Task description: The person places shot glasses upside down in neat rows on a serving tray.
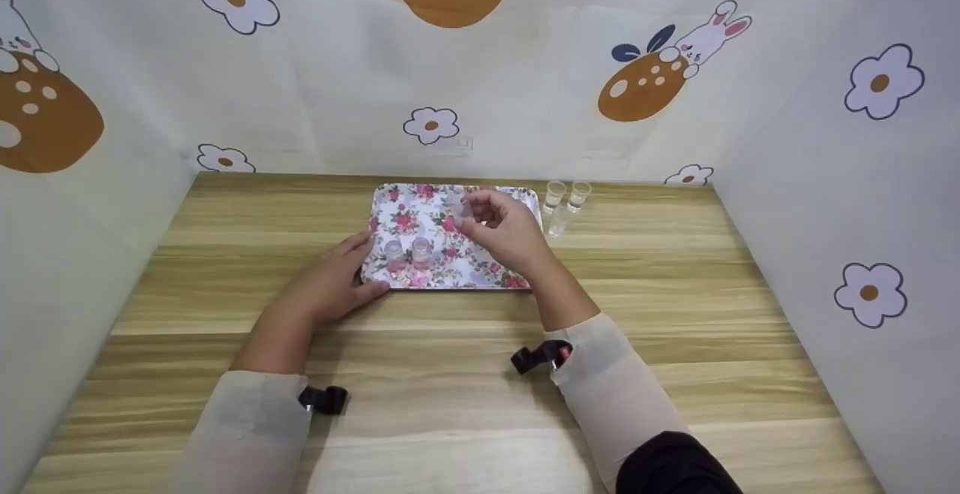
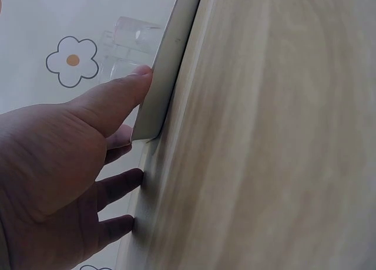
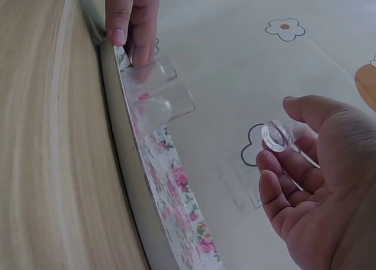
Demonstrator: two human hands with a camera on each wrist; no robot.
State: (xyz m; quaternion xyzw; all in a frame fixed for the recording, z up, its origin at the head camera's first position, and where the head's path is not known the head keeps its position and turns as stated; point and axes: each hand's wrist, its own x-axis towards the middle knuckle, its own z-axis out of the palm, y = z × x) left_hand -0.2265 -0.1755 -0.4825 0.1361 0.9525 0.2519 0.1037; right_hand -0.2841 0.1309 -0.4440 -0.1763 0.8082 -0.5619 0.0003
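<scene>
A floral tray (image 1: 469, 265) lies on the wooden table. At its front left corner my left hand (image 1: 330, 284) holds the edge, thumb on the front rim and fingers along the left side. Two small clear shot glasses, a left one (image 1: 394, 255) and a right one (image 1: 421, 253), stand side by side on the tray near that hand. Above the tray's back right part, my right hand (image 1: 508, 230) pinches another clear shot glass (image 3: 276, 136) between thumb and fingers. In the right wrist view this glass is raised off the tray, its thick round base showing.
Just right of the tray's back corner are three more clear glasses: one (image 1: 554, 195) and another (image 1: 580, 195) at the back, and a third (image 1: 557, 224) in front. A printed cloth wall (image 1: 337, 103) rises behind the wooden table (image 1: 660, 269) and along both sides.
</scene>
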